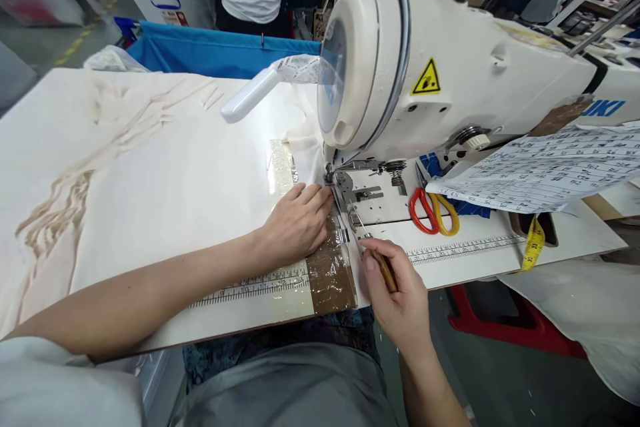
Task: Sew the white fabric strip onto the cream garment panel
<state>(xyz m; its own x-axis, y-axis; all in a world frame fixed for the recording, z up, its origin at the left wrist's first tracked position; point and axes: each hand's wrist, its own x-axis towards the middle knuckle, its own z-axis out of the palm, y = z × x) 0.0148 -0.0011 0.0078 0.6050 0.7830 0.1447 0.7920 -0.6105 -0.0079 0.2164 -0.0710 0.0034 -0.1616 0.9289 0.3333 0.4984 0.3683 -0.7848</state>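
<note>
My left hand [295, 223] lies flat on the cream cloth [165, 173], fingers together, touching the needle area. My right hand [400, 293] pinches a thin brown-handled pick [375, 250] beside it.

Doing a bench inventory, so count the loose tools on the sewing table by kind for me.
Scissors: 1
Tape measure: 1
Wooden-handled pointed tool, held in the right hand: 1
Printed paper sheet: 1
Total: 4

The cream fabric [150, 173] lies flat on the left, its edge at the needle. The thin wooden-handled tool [376, 255] points toward the needle.
</note>
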